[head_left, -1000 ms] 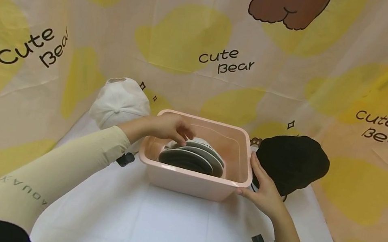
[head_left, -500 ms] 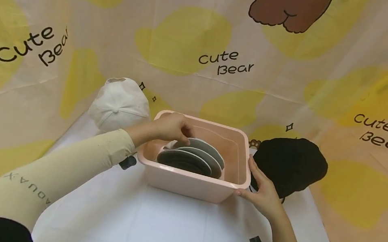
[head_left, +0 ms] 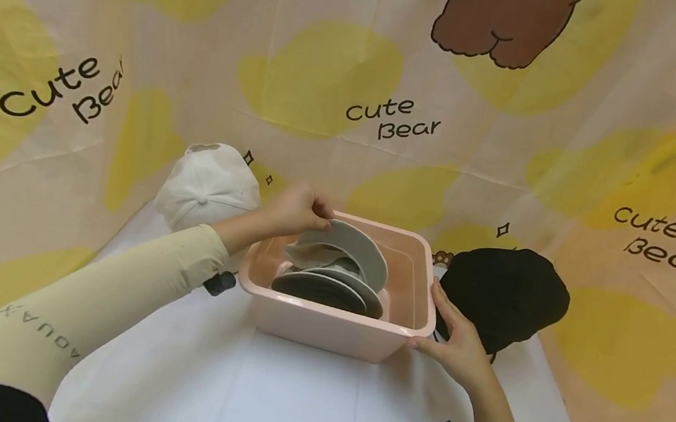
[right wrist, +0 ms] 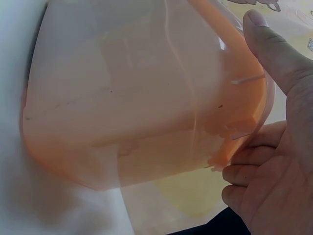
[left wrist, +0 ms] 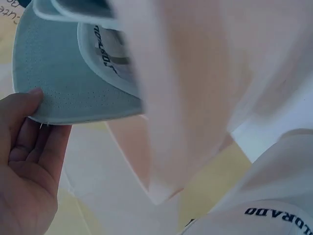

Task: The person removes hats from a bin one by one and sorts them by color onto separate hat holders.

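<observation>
My left hand [head_left: 300, 209] pinches the brim of a cap [head_left: 365, 251] between thumb and fingers, at the back left of a pink plastic basin [head_left: 315, 333]. The left wrist view shows the brim's grey-green underside [left wrist: 58, 81] and lettering inside the cap. Below it in the basin lie more nested caps, their brims [head_left: 324, 289] facing the front; their crowns are mostly hidden. My right hand [head_left: 458, 341] grips the basin's right side. In the right wrist view the thumb lies by the rim and the fingers curl against the basin's outer wall [right wrist: 122, 98].
A white cap [head_left: 206, 190] stands to the left of the basin. On its right lies a black cap [head_left: 506, 297], close behind my right hand. A white cloth [head_left: 293, 405] covers the table, and a printed bear curtain [head_left: 303, 85] hangs behind.
My left hand has taken hold of the rearmost cap's brim and raised it, so a gap now shows between it and the brims in front. The right hand stays on the basin.
</observation>
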### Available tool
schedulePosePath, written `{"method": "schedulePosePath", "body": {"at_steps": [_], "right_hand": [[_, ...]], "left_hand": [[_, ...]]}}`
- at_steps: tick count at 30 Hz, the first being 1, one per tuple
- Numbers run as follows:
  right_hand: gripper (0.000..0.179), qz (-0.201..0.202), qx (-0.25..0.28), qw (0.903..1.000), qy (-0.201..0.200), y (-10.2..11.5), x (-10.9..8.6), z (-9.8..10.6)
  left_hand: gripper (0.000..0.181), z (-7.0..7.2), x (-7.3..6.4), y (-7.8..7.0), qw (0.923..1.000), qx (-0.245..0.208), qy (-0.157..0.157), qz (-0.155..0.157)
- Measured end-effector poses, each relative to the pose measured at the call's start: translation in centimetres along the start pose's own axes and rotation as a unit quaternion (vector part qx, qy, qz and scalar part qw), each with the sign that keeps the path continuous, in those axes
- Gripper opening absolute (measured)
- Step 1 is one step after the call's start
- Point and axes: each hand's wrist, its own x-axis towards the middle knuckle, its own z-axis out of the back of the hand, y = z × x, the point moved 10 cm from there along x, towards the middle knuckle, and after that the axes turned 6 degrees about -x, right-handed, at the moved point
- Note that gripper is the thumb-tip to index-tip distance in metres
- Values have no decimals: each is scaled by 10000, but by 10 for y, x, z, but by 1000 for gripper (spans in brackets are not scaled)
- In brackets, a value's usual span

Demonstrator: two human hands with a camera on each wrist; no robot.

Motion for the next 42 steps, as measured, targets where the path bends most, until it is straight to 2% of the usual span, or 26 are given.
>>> {"method": "schedulePosePath", "body": {"at_steps": [7, 16, 22, 25, 28, 34, 42], "right_hand": [[111, 39, -23, 10000, 0, -1, -1, 1], [111, 112, -135, 9998, -13, 1, 0, 2], [111, 56, -71, 10000, 29, -1, -1, 0], [111, 47, -33, 10000, 27, -2, -1, 1], [112, 50, -37, 10000, 16, -2, 0, 2], [111, 83, -72, 9999, -1, 0, 0, 4], [110, 59, -67, 10000, 29, -1, 1, 1]], "left_hand": [[9, 24, -8, -9, 9987, -284, -413, 79], [8, 54, -25, -25, 9942, -622, -852, -199], [7, 81, -39, -37, 9863, -762, -1414, -361], [7, 94, -46, -45, 9802, -1000, -1603, -585], [5, 106, -53, -56, 9720, -1165, -1783, -992], [10, 125, -68, -74, 9463, -1371, -2207, -1922], [10, 141, -81, -81, 9256, -1606, -2523, -2318]]}}
